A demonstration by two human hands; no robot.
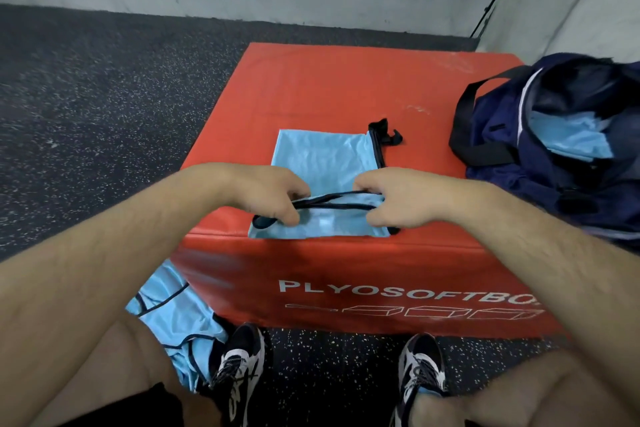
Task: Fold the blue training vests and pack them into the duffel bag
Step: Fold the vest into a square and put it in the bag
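Looking down, my left hand point(273, 198) and right hand point(394, 201) each pinch the black-trimmed near edge of a light-blue training vest point(318, 159), raised slightly off the layer below. The vest lies partly folded on the red plyo soft box point(329, 87), close to its front edge. At two o'clock from it sits the navy duffel bag point(540, 191) — gaping, with another blue vest point(571, 139) inside. At seven o'clock, more vests point(169, 315) lie heaped on the speckled floor point(86, 97) beside my left shoe point(242, 367).
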